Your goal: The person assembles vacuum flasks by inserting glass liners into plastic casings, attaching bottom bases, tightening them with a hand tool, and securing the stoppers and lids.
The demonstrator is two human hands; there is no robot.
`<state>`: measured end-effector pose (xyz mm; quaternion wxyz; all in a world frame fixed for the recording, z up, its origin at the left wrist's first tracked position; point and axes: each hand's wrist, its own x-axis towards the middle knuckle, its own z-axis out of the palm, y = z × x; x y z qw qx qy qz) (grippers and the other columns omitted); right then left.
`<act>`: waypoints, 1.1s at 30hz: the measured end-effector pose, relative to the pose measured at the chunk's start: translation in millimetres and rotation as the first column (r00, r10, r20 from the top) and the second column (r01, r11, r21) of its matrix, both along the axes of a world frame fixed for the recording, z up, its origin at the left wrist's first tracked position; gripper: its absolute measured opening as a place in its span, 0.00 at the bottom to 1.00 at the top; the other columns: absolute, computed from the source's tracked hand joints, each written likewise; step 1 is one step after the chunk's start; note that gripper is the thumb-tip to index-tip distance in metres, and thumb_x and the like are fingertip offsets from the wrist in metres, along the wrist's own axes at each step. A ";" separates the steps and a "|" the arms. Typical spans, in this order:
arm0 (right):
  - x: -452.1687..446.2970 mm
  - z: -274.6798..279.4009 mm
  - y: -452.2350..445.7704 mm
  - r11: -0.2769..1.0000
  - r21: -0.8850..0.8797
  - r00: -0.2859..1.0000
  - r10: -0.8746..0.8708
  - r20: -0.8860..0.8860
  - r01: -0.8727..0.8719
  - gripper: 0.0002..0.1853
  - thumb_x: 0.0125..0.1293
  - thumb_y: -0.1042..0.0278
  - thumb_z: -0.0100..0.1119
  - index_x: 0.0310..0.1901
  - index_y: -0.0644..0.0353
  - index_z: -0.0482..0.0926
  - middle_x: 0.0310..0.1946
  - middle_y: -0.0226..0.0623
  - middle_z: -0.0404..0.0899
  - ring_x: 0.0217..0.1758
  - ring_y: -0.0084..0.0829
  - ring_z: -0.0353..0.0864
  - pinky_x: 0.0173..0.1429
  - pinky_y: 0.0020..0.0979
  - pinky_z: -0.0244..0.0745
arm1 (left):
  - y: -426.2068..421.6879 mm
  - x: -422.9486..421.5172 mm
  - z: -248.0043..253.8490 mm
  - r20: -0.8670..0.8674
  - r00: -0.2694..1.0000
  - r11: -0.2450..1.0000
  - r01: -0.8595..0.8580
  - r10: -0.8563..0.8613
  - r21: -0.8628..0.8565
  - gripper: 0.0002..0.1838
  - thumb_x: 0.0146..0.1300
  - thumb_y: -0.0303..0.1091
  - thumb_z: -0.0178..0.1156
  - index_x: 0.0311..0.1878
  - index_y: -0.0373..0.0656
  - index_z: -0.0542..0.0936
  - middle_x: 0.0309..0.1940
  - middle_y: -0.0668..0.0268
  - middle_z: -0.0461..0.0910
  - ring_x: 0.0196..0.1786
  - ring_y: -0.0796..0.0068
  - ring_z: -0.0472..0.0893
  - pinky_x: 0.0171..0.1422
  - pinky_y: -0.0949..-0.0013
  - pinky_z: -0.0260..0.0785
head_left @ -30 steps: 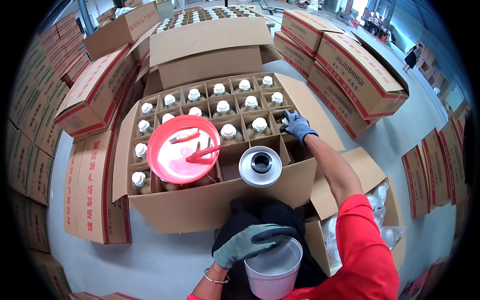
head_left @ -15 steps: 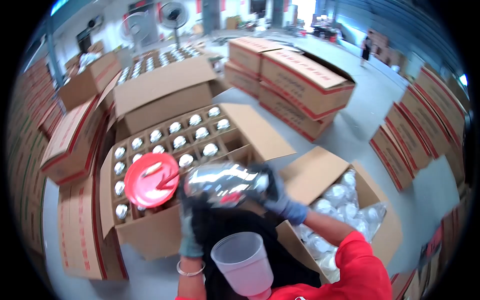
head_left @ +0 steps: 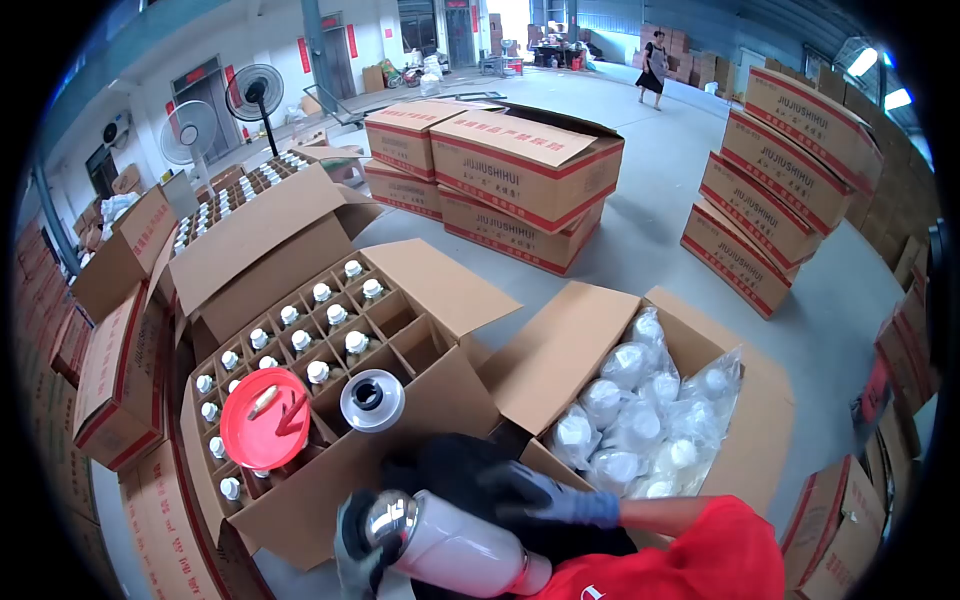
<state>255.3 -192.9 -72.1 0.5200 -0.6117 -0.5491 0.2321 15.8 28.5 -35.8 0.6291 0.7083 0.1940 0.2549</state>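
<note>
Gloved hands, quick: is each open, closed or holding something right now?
Left hand: closed, holding the silvery flask by its rounded end.
Right hand: open, fingers extended; nothing visibly held.

One head-worn cam, wide fisheye, aimed forward and down. Left hand and right hand sit close in, low in frame; divided box near left, bag-filled box near right; stacked boxes mid-range, far wall up top.
</note>
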 end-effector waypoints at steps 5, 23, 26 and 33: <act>-57.0 4.1 -101.4 0.951 -0.310 0.998 0.027 0.063 -0.006 0.42 0.61 0.52 0.71 0.71 0.63 0.61 0.65 0.50 0.67 0.70 0.43 0.66 0.73 0.39 0.62 | -44.0 -44.3 -25.0 -0.197 0.980 0.995 0.055 -0.037 0.088 0.43 0.58 0.45 0.70 0.73 0.37 0.63 0.69 0.58 0.69 0.70 0.62 0.69 0.76 0.59 0.59; -34.6 26.5 -19.0 0.806 0.232 0.718 0.304 0.626 -0.544 0.29 0.63 0.65 0.59 0.67 0.50 0.68 0.69 0.52 0.62 0.73 0.57 0.60 0.69 0.53 0.66 | -86.2 0.0 -39.6 -0.216 0.951 0.956 0.253 -0.219 0.147 0.41 0.60 0.44 0.69 0.73 0.41 0.64 0.70 0.59 0.68 0.72 0.62 0.68 0.77 0.59 0.57; -34.0 -2.3 -43.1 0.848 -0.030 0.838 0.527 0.143 -0.529 0.45 0.57 0.54 0.73 0.71 0.64 0.61 0.72 0.55 0.59 0.76 0.54 0.57 0.78 0.48 0.54 | -80.4 -7.1 -45.2 -0.223 0.957 0.965 0.221 -0.186 0.144 0.41 0.60 0.44 0.69 0.73 0.42 0.64 0.71 0.59 0.68 0.72 0.62 0.68 0.78 0.59 0.57; -78.8 16.6 56.6 0.800 0.411 0.893 0.441 0.090 -0.437 0.54 0.53 0.50 0.75 0.74 0.65 0.55 0.60 0.47 0.71 0.63 0.44 0.73 0.65 0.41 0.69 | -61.4 -25.7 -59.5 -0.245 0.969 0.977 0.082 -0.031 0.199 0.40 0.61 0.43 0.69 0.73 0.43 0.64 0.71 0.59 0.68 0.72 0.62 0.67 0.78 0.59 0.56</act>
